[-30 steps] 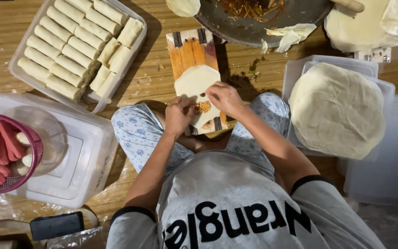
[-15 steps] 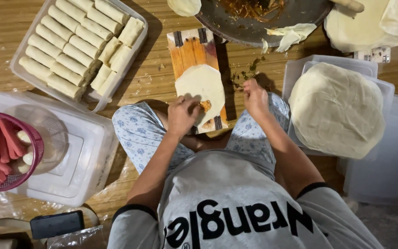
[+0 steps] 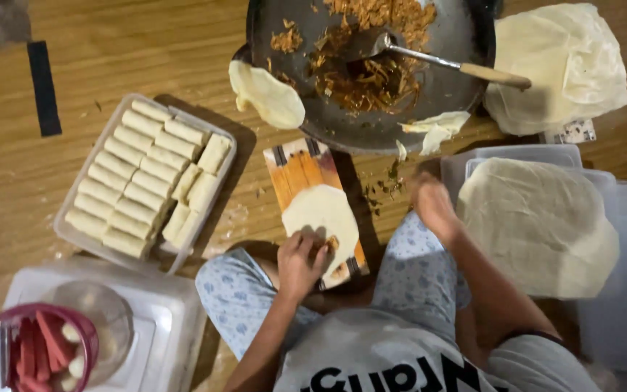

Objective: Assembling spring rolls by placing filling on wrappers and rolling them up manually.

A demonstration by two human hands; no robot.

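Left hand [image 3: 300,263], fingers curled, pins the near edge of a thin, limp, tearable wrapper [image 3: 320,218] on the board [image 3: 295,170]; right hand [image 3: 433,207], blurred, grip unclear, hovers nearby.

Everything sits right on a warm brown wood-grain floor [image 3: 132,51], kinda glossy under soft yellowish indoor light. There's a strip of black tape [image 3: 43,87] stuck on it upper left, plus scattered crumbs.

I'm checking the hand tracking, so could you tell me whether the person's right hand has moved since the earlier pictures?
Yes. The right hand has left the wrapper on the board and moved right, toward the wrapper stack.
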